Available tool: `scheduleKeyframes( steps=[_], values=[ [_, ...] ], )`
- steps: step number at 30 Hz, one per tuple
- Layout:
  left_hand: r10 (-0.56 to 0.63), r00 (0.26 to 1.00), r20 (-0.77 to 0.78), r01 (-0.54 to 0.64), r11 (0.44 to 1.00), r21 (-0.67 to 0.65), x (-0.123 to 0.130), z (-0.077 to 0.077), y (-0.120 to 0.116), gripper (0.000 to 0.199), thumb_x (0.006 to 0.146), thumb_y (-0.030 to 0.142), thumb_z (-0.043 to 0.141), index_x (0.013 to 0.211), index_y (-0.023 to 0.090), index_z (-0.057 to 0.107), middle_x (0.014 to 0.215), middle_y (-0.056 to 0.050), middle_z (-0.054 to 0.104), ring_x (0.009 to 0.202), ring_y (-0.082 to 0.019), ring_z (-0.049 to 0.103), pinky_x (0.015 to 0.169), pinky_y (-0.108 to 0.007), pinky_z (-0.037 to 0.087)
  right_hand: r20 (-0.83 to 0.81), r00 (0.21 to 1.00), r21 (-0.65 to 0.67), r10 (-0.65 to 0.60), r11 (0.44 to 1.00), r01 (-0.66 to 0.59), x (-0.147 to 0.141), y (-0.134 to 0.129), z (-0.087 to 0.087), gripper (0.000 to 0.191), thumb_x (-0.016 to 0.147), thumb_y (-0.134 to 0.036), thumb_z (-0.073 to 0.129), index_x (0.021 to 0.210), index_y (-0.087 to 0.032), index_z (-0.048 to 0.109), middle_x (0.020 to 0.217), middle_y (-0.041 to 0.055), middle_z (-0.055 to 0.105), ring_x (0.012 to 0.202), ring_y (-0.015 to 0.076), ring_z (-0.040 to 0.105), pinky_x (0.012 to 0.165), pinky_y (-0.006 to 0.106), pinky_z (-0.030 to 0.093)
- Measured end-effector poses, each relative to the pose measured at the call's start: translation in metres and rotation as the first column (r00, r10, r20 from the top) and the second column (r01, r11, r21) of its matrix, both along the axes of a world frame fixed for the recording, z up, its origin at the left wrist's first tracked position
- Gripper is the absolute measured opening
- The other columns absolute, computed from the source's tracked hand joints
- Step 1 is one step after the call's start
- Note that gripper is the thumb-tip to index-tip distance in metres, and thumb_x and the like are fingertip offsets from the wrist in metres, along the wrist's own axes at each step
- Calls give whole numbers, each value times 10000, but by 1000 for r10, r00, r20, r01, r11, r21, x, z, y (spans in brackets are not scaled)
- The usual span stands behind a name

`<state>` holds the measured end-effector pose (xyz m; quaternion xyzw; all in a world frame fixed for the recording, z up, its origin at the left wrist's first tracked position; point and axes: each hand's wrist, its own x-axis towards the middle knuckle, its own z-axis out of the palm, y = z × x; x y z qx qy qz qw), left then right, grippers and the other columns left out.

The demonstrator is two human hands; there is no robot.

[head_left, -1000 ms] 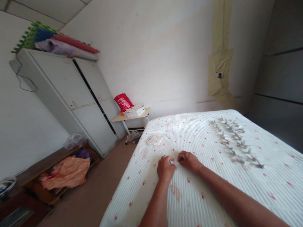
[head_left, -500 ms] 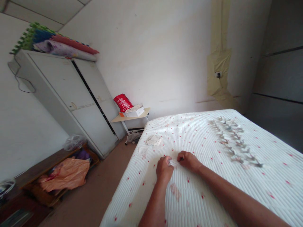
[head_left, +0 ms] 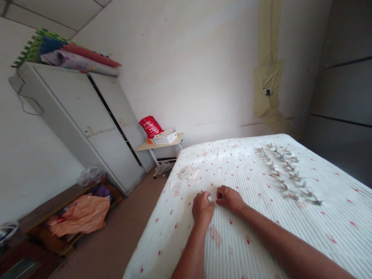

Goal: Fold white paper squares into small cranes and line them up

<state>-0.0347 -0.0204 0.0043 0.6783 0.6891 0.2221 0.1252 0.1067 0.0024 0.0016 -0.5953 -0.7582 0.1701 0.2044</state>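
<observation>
A small piece of white printed paper (head_left: 212, 198) is stretched between my two hands, low over the quilted mattress (head_left: 232, 240). My left hand (head_left: 202, 207) pinches its left end, and my right hand (head_left: 229, 198) has closed fingers on its right end. Farther back on the left lie a pile of paper pieces (head_left: 189, 173) and a loose sheet (head_left: 175, 185). Several small folded paper figures (head_left: 286, 166) stand in rows on the right part of the mattress.
Beyond the mattress, a small table (head_left: 145, 145) bears a red bag (head_left: 151, 126) and a white box (head_left: 166, 138). A grey cabinet (head_left: 78, 104) stands at the left, with an orange plastic bag (head_left: 83, 213) on low furniture before it.
My right hand has shifted slightly left, nearer my left hand. Less of the paper shows between them.
</observation>
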Motion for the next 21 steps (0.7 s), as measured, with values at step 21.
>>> scheduleKeyframes(
  steps=[21],
  values=[
    [-62, 996, 59, 56, 994, 98, -2, -7, -7, 313, 678, 110, 531, 959, 239, 579, 859, 0, 553, 852, -140, 483, 764, -226, 359, -268, 955, 67, 130, 991, -116, 22, 4, -11, 390, 573, -35, 498, 929, -178, 565, 964, 29, 515, 615, 79, 477, 601, 207, 384]
  ],
)
